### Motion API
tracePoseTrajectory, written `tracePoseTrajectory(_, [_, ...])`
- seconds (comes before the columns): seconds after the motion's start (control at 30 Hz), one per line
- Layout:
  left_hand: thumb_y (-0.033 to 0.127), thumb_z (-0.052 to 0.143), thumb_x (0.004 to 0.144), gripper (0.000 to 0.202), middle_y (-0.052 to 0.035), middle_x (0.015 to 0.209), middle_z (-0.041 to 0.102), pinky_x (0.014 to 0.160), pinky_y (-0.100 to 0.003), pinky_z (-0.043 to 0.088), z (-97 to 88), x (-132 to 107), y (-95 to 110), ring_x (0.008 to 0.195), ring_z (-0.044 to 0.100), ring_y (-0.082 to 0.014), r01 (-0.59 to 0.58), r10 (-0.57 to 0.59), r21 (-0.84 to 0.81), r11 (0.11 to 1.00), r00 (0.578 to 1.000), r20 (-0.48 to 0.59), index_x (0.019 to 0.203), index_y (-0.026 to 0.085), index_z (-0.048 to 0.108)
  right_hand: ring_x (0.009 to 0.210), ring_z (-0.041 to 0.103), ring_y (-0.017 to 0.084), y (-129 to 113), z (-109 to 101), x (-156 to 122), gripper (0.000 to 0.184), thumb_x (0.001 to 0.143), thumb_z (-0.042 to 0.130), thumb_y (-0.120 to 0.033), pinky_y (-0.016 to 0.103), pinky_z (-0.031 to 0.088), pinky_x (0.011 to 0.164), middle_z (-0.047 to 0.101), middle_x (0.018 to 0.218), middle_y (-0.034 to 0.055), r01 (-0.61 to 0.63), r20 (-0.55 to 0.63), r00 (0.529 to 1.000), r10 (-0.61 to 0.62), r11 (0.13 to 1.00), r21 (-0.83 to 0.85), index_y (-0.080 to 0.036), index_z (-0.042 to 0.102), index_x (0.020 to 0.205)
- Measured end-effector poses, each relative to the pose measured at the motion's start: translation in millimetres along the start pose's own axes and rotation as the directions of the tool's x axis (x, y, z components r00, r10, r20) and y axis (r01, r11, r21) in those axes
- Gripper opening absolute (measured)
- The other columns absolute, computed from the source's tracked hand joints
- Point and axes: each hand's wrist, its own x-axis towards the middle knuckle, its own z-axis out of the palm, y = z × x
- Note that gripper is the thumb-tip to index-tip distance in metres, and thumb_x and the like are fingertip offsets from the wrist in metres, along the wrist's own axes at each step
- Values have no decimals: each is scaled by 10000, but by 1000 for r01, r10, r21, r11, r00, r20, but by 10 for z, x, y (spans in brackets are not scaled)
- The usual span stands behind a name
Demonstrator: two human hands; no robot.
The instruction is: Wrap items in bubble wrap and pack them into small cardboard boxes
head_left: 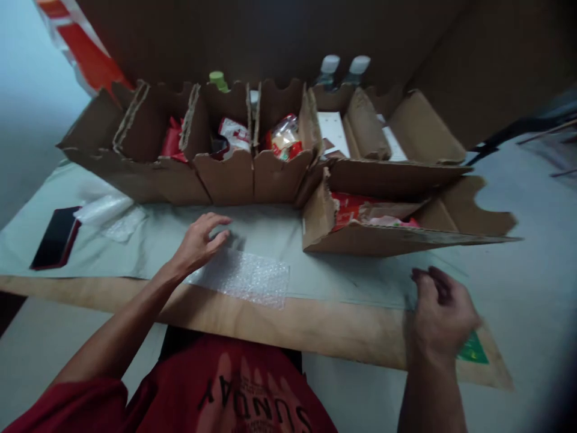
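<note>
My left hand point(198, 243) lies with fingers spread on the far left end of a clear bubble-wrap sheet point(247, 278) that rests flat on the grey table cover near the wooden table edge point(288, 328). My right hand point(444, 313) hovers at the right, fingers curled inward, just in front of a low open cardboard box point(387, 237) holding red packets. A green item point(472, 350) shows under that hand; whether the hand holds it is unclear.
A row of open cardboard boxes point(225, 174) with red and white packets stands across the back. Bottles with a green cap point(218, 79) and white caps point(345, 66) rise behind them. A dark phone point(54, 238) and crumpled plastic point(106, 211) lie at the left.
</note>
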Motion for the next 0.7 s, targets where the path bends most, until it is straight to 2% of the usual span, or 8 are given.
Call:
tracePoseTrajectory(0.03, [299, 568, 905, 261, -76, 1037, 719, 874, -373, 547, -100, -188, -36, 993, 648, -244, 3, -3, 36, 999, 1000, -14, 1088, 200, 725, 996, 715, 293, -52, 8, -226, 401, 902, 633, -459, 501, 538, 971, 762, 1051, 168, 66, -25, 997, -68, 996, -58, -142, 724, 1129])
tracePoseTrajectory(0.1, [239, 553, 931, 249, -72, 1062, 721, 926, -385, 540, -195, -511, -58, 1025, 651, -239, -25, 26, 77, 997, 999, -18, 1122, 209, 709, 978, 718, 265, -238, 152, -701, 279, 971, 573, -380, 459, 549, 945, 772, 1027, 126, 278, 189, 947, -259, 957, -83, -185, 743, 1076])
tracePoseTrajectory(0.17, [168, 529, 943, 272, -72, 1101, 720, 946, -382, 535, -142, -713, -47, 1059, 647, -230, -109, 107, 88, 990, 994, 27, 1152, 218, 696, 1031, 715, 242, -528, 479, -1144, 230, 997, 536, -274, 432, 547, 952, 774, 1095, 91, 524, 487, 715, -501, 846, 100, -235, 739, 1099])
tracePoseTrajectory(0.27, [105, 519, 935, 302, -84, 1078, 716, 908, -394, 539, 65, -798, -88, 1018, 636, -236, -187, 170, 163, 969, 979, 116, 1151, 212, 701, 1235, 641, 255, -985, 1099, -1596, 288, 989, 514, -162, 443, 508, 1013, 724, 1298, 84, 720, 612, 350, -709, 622, 309, -243, 723, 1171])
tracePoseTrajectory(0.37, [84, 560, 897, 279, -95, 1034, 706, 885, -419, 543, 173, -774, -240, 970, 623, -252, -153, 124, 218, 964, 982, 140, 1101, 190, 718, 1303, 596, 275, -1138, 1415, -1700, 285, 984, 541, -169, 449, 489, 1023, 674, 1392, 95, 816, 666, 179, -724, 488, 311, -212, 705, 1214])
tracePoseTrajectory(0.47, [72, 590, 866, 288, -78, 1053, 704, 921, -417, 546, 110, -769, -400, 1002, 632, -242, -137, 123, 90, 986, 981, 152, 1091, 199, 716, 1293, 606, 276, -925, 1226, -1498, 279, 1018, 505, -204, 453, 477, 1016, 686, 1375, 92, 862, 692, 203, -693, 462, 209, -204, 694, 1223])
tracePoseTrajectory(0.57, [81, 573, 888, 303, -61, 1078, 708, 928, -395, 551, -20, -756, -486, 1031, 641, -223, -152, 154, -23, 988, 978, 143, 1125, 222, 700, 1172, 670, 273, -704, 868, -1205, 271, 1045, 465, -250, 441, 492, 944, 749, 1237, 107, 863, 654, 366, -663, 504, 28, -186, 709, 1142])
tracePoseTrajectory(0.7, [90, 562, 888, 366, -120, 1252, 668, 948, -442, 520, -153, -609, -536, 1129, 593, -275, -183, 169, 191, 964, 982, 90, 1219, 201, 671, 1120, 687, 268, -773, 846, -1039, 297, 1042, 448, -263, 430, 502, 921, 753, 1216, 116, 861, 647, 411, -642, 507, -43, -189, 694, 1189])
